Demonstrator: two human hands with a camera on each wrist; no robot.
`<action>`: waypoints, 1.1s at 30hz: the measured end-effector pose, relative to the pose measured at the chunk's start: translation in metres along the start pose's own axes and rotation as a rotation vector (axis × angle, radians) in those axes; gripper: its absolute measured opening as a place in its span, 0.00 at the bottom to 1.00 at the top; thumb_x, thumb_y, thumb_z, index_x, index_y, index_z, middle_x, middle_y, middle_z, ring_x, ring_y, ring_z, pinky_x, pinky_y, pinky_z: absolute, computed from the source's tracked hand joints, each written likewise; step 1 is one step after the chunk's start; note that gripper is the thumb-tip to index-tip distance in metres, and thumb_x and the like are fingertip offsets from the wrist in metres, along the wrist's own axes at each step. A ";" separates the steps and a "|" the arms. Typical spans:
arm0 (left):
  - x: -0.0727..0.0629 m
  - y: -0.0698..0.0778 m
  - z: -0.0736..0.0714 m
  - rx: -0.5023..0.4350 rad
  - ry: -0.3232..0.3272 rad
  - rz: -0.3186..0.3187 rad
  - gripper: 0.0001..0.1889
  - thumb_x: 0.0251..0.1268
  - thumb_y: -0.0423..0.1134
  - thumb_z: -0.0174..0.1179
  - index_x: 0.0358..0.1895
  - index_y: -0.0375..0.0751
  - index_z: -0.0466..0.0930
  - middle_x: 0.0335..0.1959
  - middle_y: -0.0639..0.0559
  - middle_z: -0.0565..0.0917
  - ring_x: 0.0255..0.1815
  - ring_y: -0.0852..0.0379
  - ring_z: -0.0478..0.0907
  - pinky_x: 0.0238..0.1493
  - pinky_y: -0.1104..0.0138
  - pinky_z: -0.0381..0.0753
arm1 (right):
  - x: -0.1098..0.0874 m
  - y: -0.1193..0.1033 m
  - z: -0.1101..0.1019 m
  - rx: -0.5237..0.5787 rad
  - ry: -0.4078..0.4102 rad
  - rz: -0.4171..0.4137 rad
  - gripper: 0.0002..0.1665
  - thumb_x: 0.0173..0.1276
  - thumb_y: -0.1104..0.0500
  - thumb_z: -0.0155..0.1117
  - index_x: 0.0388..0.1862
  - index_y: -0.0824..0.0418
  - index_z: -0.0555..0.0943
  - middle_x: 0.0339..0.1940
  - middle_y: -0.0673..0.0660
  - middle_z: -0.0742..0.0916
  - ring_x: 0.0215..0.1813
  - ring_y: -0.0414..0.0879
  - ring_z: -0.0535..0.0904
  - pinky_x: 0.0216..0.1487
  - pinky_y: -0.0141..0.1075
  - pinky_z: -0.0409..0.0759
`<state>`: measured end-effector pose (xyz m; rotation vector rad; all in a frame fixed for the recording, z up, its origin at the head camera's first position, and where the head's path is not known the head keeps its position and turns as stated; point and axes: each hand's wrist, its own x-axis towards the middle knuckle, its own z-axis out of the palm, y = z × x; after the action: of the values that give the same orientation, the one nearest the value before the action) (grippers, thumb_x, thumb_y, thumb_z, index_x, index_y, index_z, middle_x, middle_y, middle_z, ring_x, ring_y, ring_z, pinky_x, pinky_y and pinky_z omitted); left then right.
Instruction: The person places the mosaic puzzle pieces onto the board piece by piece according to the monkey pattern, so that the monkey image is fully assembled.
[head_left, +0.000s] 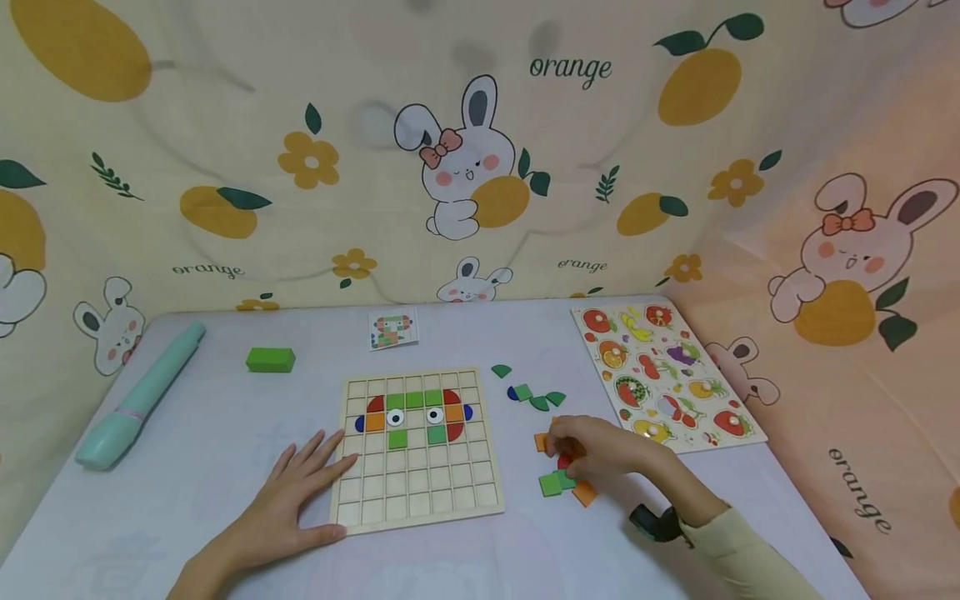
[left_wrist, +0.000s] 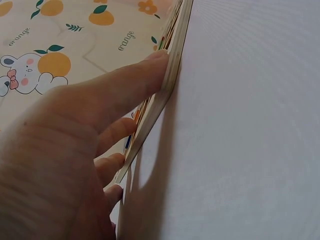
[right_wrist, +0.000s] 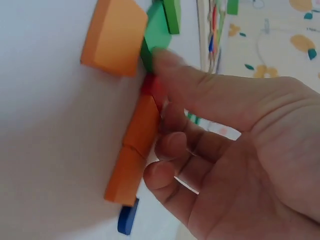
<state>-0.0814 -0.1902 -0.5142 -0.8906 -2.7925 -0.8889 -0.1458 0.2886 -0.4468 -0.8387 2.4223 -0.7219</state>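
The square wooden grid board (head_left: 417, 504) holds red, green, orange and blue pieces in its upper rows, with two round eye pieces (head_left: 395, 417). My left hand (head_left: 288, 498) rests at its left side, fingers spread, with fingertips and thumb on the edge; the left wrist view shows the thumb against the board's side (left_wrist: 172, 75). To the right of the board, my right hand (head_left: 596, 446) bends over loose pieces. Its thumb and index finger pinch a small red piece (right_wrist: 151, 85), partly hidden. Orange blocks (right_wrist: 141, 122) and a green piece (right_wrist: 157, 31) lie close around the fingers.
Green pieces (head_left: 502, 371) and a blue piece (head_left: 512, 393) lie farther back. Behind the board stands a pattern card (head_left: 393, 330). A fruit puzzle board (head_left: 663, 375) is at the right, a green block (head_left: 270, 360) and a teal wand-shaped device (head_left: 142, 398) at the left.
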 end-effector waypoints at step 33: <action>0.000 0.001 0.000 -0.008 0.002 -0.002 0.43 0.52 0.61 0.70 0.73 0.52 0.69 0.79 0.43 0.59 0.78 0.33 0.48 0.76 0.55 0.28 | 0.103 -0.053 0.009 0.237 0.082 -0.245 0.06 0.70 0.65 0.65 0.43 0.65 0.86 0.39 0.51 0.88 0.38 0.37 0.80 0.44 0.31 0.81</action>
<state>-0.0811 -0.1893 -0.5136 -0.8880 -2.7903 -0.9011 -0.1905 0.1816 -0.4477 -1.0349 2.2665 -1.1312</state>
